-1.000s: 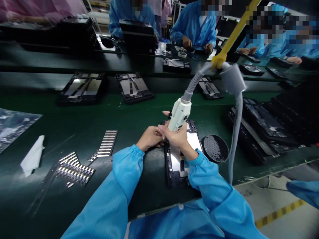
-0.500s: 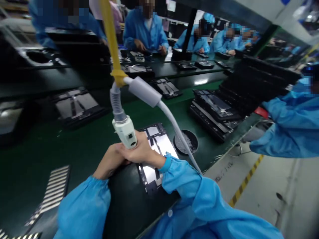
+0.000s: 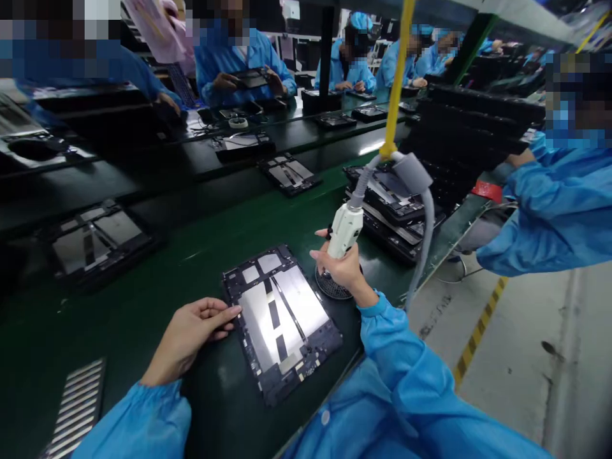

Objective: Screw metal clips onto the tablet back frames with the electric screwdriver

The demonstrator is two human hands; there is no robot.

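Observation:
A tablet-like device with exposed silver plates (image 3: 282, 319) lies flat on the green bench in front of me. My left hand (image 3: 196, 328) is at its left edge, thumb and fingers drawn together; what they hold, if anything, is too small to make out. My right hand (image 3: 342, 264) is wrapped round a white powered screwdriver (image 3: 346, 231), which hangs from a yellow strap (image 3: 398, 83) with a grey cable. The tool's lower end is over a round dish of small parts (image 3: 333, 287), partly hidden by the hand.
Another open device (image 3: 95, 239) lies at the left, one more (image 3: 289, 173) further back. Stacked devices and black trays (image 3: 478, 140) stand at the right. A striped strip (image 3: 79, 401) is at lower left. People in blue sit across and at right.
My hands have moved apart. The right carried the screwdriver rightwards to the dish; the left moved to the device's left edge. The view has shifted, and the device now shows fully.

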